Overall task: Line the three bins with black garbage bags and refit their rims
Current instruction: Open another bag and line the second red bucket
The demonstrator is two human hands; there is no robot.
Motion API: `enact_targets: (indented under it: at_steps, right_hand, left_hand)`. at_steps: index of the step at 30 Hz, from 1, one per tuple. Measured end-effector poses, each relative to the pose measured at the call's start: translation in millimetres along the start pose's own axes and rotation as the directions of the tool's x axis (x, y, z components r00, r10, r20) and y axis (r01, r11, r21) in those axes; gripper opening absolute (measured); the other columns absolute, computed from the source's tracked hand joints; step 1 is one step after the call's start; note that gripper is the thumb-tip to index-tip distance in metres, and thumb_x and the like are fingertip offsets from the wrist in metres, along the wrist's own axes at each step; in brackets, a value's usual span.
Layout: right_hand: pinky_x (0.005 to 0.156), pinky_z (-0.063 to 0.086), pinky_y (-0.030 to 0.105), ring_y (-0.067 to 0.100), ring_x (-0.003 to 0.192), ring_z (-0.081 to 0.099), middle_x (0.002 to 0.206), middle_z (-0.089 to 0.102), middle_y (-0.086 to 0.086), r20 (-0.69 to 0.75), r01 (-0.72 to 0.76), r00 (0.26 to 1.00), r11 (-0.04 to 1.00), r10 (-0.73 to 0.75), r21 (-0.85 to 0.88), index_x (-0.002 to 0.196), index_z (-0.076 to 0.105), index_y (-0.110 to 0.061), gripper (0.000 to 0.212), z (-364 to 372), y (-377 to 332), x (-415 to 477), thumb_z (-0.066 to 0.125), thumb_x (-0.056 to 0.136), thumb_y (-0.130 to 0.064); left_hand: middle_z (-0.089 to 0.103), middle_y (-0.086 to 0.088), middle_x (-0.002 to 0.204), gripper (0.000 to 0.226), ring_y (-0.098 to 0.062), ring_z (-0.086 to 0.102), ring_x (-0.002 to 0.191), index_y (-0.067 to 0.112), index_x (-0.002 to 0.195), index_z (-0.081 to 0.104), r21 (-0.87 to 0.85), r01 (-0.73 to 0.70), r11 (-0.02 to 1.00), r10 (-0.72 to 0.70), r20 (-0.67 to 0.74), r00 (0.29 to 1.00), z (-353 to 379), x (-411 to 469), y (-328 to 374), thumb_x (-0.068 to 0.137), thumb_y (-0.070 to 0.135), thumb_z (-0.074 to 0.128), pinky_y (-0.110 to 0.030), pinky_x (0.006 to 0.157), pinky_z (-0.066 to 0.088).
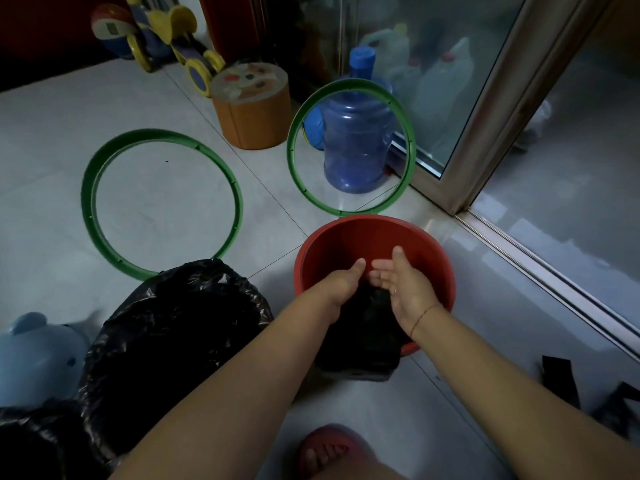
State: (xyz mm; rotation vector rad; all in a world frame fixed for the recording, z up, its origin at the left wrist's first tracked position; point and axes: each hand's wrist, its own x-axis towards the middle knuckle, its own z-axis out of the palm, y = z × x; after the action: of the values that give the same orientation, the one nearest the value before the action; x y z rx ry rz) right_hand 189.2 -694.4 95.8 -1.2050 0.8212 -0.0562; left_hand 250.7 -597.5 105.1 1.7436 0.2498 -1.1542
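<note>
- A foot in a red slipper [325, 448] stands on the pale tiled floor [52, 140] at the near edge.
- Near left, a bin lined with a black bag [180, 323] stands open, its plastic folded out over the edge; no rim is on it.
- The red bin [363, 237] stands just right of it. A black garbage bag [363, 327] lies bunched in it and hangs over its near edge.
- The left hand [341, 278] reaches into the red bin, thumb stretched forward. Its fingers dip out of sight at the bag, so I cannot tell whether they clamp it.
- The right hand [405, 282] is beside it, palm turned left, fingers straight and slightly apart, the bag below it.
- Farther left, one green rim [88, 192] lies flat on the floor.
- A second green rim [292, 150] stands on edge just beyond the red bin, before a blue water bottle [356, 140].
</note>
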Motion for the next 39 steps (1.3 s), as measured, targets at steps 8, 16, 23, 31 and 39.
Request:
enact_targets:
  at_steps: [8,16,23,31,39]
  right_hand:
    - [0.066,0.042,0.025,0.011,0.058,0.052,0.064,0.059,0.004,0.061,0.265,0.961,0.959,-0.271,0.097,0.088,0.061,-0.011,0.037,-23,-23,-30,0.038,0.099,-0.037]
    - [0.079,0.053,0.028,0.011,0.087,0.067,0.092,0.071,-0.005,0.037,0.352,0.935,0.904,-0.353,-0.242,0.095,0.067,-0.025,0.023,-31,-38,-38,0.066,0.082,-0.044]
    - [0.065,0.055,0.022,0.013,0.079,0.072,0.082,0.076,-0.002,0.074,0.456,0.89,0.884,-0.45,-0.101,0.084,0.073,-0.02,0.007,-33,-59,-54,0.07,0.083,-0.026]
    - [0.064,0.052,0.036,0.016,0.066,0.055,0.072,0.065,0.022,0.069,0.517,0.855,0.834,-0.514,-0.192,0.085,0.061,0.011,0.06,-46,-77,-72,0.058,0.086,-0.05]
    - [0.06,0.051,0.016,0.004,0.065,0.061,0.067,0.068,-0.01,-0.004,0.591,0.806,0.804,-0.592,-0.061,0.068,0.074,-0.024,0.023,-47,-90,-89,0.063,0.088,-0.029]
  left_hand:
    - [0.064,-0.02,0.121,0.057,-0.034,0.061,0.111,0.004,0.13,0.054,-0.506,0.065,0.86,0.003,0.133,0.991,0,-7,14,0.087,0.041,0.063,-0.044,0.09,0.049]
    - [0.074,-0.014,0.091,0.015,-0.026,0.072,0.082,0.008,0.096,0.071,-0.48,-0.231,0.846,0.288,0.047,0.957,0,-44,15,0.081,0.012,0.071,-0.033,0.073,0.058]
    - [0.07,-0.02,0.112,0.043,-0.027,0.069,0.098,0.002,0.117,0.065,-0.507,-0.309,0.805,0.391,0.062,0.918,2,-92,32,0.09,0.036,0.059,-0.034,0.083,0.057]
    - [0.073,-0.014,0.088,0.018,-0.022,0.071,0.078,0.003,0.094,0.068,-0.551,-0.368,0.749,0.385,-0.089,0.919,-10,-115,38,0.087,0.018,0.066,-0.028,0.067,0.058]
    - [0.072,-0.002,0.082,0.028,-0.02,0.068,0.084,0.009,0.1,0.065,-0.474,-0.434,0.766,0.299,-0.335,0.894,-17,-136,47,0.084,0.032,0.07,-0.03,0.068,0.057]
